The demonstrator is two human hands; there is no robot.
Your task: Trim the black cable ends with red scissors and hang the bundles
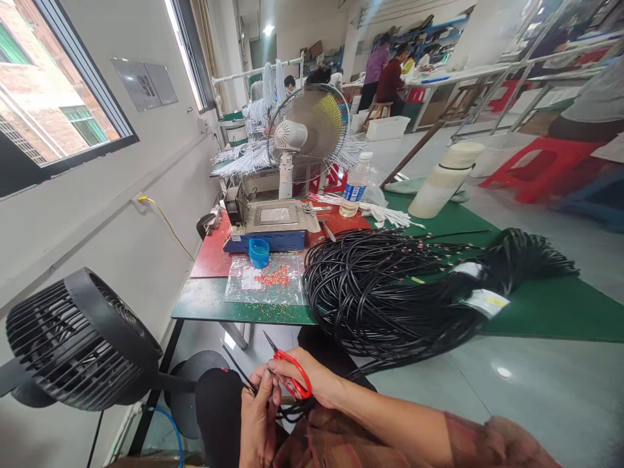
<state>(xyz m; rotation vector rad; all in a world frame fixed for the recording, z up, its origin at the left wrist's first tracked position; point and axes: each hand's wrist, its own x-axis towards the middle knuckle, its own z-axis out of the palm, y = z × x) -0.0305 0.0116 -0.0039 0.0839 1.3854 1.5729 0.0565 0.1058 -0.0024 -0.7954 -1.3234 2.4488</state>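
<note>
Above my lap, my left hand (258, 416) pinches a thin black cable (238, 368) whose end points up and to the left. My right hand (314, 377) is closed around red-handled scissors (306, 379), with the dark blades pointing up-left. The fingertips of both hands meet, and what lies between them is partly hidden. A large bundle of black cables (375, 292) covers the table's right side, with bared coloured wire ends at the back. Two white labels, one of them a tag (482, 301), wrap the bundle.
Small red and yellow scraps (275, 276) lie on a clear plastic bag beside a blue cup (259, 252). Behind are a flat metal-topped device (273, 218), a bottle (354, 185) and a white flask (443, 182). Fans stand at left (82, 338) and behind (312, 130). People sit farther back.
</note>
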